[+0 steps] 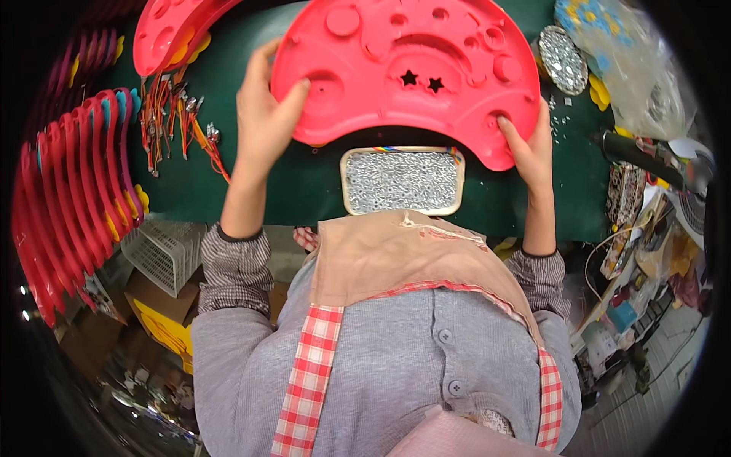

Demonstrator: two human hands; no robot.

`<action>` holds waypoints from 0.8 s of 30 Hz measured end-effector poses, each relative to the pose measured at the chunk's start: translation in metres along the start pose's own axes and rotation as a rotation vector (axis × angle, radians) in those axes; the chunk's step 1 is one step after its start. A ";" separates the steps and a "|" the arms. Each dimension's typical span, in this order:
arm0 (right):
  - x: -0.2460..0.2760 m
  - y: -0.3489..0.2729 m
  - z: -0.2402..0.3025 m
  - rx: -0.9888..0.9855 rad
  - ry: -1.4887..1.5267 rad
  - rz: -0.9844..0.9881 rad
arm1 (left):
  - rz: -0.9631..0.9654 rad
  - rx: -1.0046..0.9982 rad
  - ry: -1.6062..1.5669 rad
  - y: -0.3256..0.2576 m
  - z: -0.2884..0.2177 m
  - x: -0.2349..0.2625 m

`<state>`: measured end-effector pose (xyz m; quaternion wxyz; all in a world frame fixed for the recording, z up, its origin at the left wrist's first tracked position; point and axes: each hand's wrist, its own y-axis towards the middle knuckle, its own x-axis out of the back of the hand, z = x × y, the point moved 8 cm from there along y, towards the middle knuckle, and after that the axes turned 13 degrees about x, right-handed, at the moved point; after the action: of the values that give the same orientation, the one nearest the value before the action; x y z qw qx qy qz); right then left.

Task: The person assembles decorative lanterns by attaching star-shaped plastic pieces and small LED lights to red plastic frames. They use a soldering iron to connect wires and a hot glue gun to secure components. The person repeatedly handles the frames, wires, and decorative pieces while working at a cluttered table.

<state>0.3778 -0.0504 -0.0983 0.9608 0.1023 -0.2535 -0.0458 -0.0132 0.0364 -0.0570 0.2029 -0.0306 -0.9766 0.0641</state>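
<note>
A broad red plastic panel [358,91], curved like a half-moon, is held up in front of me over the green table. It has molded hollows, round bumps and two star-shaped holes. My left hand [266,118] grips its left edge, thumb on the face and fingers behind. At the lower right corner my right hand [531,148] pinches the rim the same way, its thumb beside a small recess. Just below the panel lies a cream-rimmed tray [346,183] full of small silver metal pieces, likely screws.
Several red curved panels [72,183] stand stacked at the left. Another red panel [156,46] and bundles of orange wires [186,118] lie upper left. On the right are a round dish of silver bits [563,61], a clear bag [647,91] and a dark cylindrical tool [640,158].
</note>
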 end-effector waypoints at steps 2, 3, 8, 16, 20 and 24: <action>-0.007 -0.005 0.007 -0.084 0.005 0.065 | -0.028 0.064 0.002 -0.024 0.018 0.006; -0.008 -0.007 0.007 -0.090 0.008 0.085 | -0.024 0.087 -0.034 -0.033 0.025 0.007; -0.017 -0.007 0.018 -0.118 0.005 0.157 | -0.074 0.125 -0.030 -0.042 0.046 0.007; -0.024 -0.001 0.013 -0.151 0.098 0.229 | -0.065 0.141 0.012 -0.045 0.050 0.005; -0.017 0.002 0.010 -0.117 0.083 0.213 | -0.098 0.119 0.029 -0.055 0.046 -0.001; -0.015 0.007 0.007 -0.066 -0.022 0.218 | -0.125 -0.040 0.360 -0.046 0.048 0.001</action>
<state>0.3615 -0.0432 -0.0979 0.9600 0.0421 -0.2722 0.0496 -0.0348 -0.0142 -0.0936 0.3772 0.0152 -0.9257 0.0256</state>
